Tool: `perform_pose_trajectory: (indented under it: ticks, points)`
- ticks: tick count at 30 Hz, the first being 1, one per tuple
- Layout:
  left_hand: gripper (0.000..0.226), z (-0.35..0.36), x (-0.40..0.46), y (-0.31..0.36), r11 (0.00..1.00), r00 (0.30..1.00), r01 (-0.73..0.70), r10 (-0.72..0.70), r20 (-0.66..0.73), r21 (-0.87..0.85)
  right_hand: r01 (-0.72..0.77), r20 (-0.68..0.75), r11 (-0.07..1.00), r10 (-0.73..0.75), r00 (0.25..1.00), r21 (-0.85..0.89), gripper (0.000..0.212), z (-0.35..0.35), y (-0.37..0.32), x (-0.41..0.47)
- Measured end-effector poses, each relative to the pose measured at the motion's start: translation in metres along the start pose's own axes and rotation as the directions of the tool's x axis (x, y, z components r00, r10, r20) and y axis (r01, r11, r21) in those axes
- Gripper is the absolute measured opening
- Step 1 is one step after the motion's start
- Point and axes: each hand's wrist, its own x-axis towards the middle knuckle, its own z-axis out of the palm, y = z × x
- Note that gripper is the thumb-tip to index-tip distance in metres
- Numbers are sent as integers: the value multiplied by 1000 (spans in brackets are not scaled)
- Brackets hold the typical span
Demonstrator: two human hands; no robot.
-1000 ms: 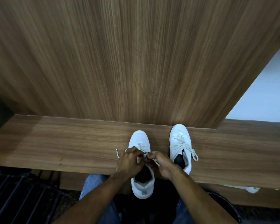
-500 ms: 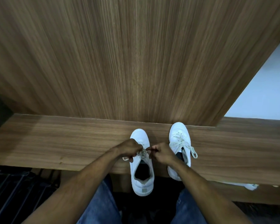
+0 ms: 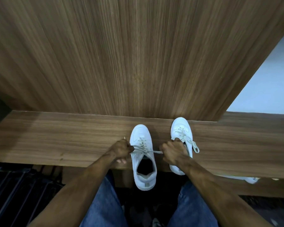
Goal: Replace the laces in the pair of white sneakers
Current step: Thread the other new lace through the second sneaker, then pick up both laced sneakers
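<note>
We see two white sneakers standing toe-away on a wooden ledge (image 3: 59, 138) with a horizontal brown grain; behind it rises a wall panel (image 3: 121, 54) in the same wood finish with a fine vertical grain. The left sneaker (image 3: 143, 158) has a smooth, rounded toe cap, a padded collar and a dark opening, and its heel overhangs the near edge of the ledge. A flat, off-white woven lace (image 3: 143, 147) crosses its eyelets in a ladder of X shapes. The left hand (image 3: 120, 150) is curled into a fist just left of this shoe and grips one lace end, whose tip projects above the knuckles. The right hand (image 3: 172, 151) is likewise curled, just right of the shoe, and pinches the other lace end; the lace runs taut and nearly level between the two fists across the top eyelets. The right sneaker (image 3: 181, 131) stands farther back and to the right, fully laced, with a tied loop (image 3: 195, 147) hanging off its right side; the right hand and forearm cover its near half. We read no brand mark or lettering on either shoe. Blue denim-clad legs (image 3: 103, 205) fill the near foreground. A dark ribbed structure (image 3: 18, 190) lies at near left, a pale blue-white surface (image 3: 267, 82) at far right, and a white object (image 3: 251, 179), partly hidden, lies under the ledge at the right.
</note>
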Motion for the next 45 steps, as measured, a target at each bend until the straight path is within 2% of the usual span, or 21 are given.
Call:
perform_pose_trajectory:
  ticks: [2, 5, 7, 9, 10, 11, 13, 15, 16, 18, 22, 26, 32, 36, 38, 40, 45]
  points:
    - [28, 4, 2, -1, 997, 998, -24, 28, -57, 67, -25, 2, 999, 25, 1000, 25, 23, 0, -2, 0]
    - [24, 19, -5, -4, 961, 953, -34, 114, -282, 275, -82, -75, 985, 94, 993, 150, 19, 9, -2, -5]
    - [31, 31, -18, -3, 950, 884, -108, 226, -409, 292, -156, -242, 957, 216, 946, 242, 22, 14, 5, -12]
    - [27, 40, -32, 1, 880, 772, -266, 439, -461, 393, -277, -287, 917, 358, 888, 286, 30, 14, 14, -21]
    - [27, 46, -37, 3, 808, 713, -344, 556, -427, 478, -336, -192, 901, 394, 899, 275, 36, 14, 16, -25]
    - [36, 54, -42, 4, 716, 679, -400, 651, -339, 573, -379, -70, 888, 409, 910, 261, 42, 17, 17, -28]
    - [57, 72, -49, 8, 545, 727, -426, 682, -85, 722, -397, 137, 894, 376, 917, 206, 46, 25, 15, -32]
    - [60, 89, -49, 7, 474, 827, -368, 560, 48, 800, -317, 154, 941, 298, 942, 119, 41, 31, 10, -37]
    - [56, 95, -49, 6, 479, 864, -337, 499, 64, 811, -269, 124, 960, 258, 958, 78, 39, 34, 8, -38]
    - [47, 102, -48, 5, 493, 897, -292, 439, 55, 820, -201, 97, 975, 192, 977, 91, 35, 38, 0, -40]
    - [34, 111, -48, 7, 550, 906, -274, 424, 20, 789, -69, 164, 968, 30, 986, 240, 31, 37, -22, -49]
    - [34, 107, -47, 5, 602, 924, -252, 382, 4, 758, 34, 135, 966, -71, 988, 258, 28, 30, -30, -48]
    - [38, 20, -65, 11, 748, 930, -220, 354, -97, 626, 172, 13, 900, -193, 981, 402, 9, -39, -38, -15]
    - [23, -61, -91, -8, 814, 928, -240, 353, -121, 529, 338, 46, 827, -399, 916, 449, 20, -101, -77, 25]
    - [23, -100, -112, -42, 879, 938, -158, 276, -208, 450, 477, 38, 772, -540, 841, 421, 35, -141, -126, 44]
    - [23, -115, -118, -50, 891, 938, -131, 253, -236, 434, 517, 16, 746, -575, 818, 420, 43, -157, -137, 51]
    - [20, -153, -153, -126, 935, 920, 73, 72, -386, 348, 645, 42, 651, -716, 697, 400, 41, -171, -232, 88]
